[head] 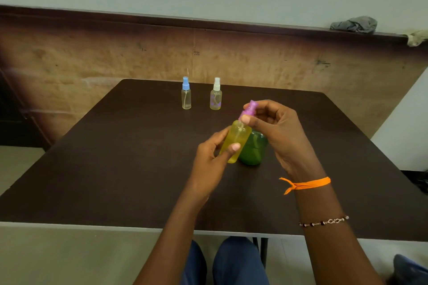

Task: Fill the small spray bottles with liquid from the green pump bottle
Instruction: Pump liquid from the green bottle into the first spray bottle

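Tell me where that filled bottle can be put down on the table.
Bare table lies left of the hands and along the near edge. Room also right of the white-capped bottle. It is crowded around the green bottle.

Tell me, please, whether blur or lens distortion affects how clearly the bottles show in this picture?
Head view: the pink cap in the right hand is motion-blurred; the two far bottles look soft; the wide lens bows the table edge.

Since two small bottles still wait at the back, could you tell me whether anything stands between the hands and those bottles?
Nothing visible does. The blue-capped bottle and white-capped bottle stand apart on bare table beyond the hands. However, the left hand holds the yellow-filled bottle while the right hand pinches its purple spray cap.
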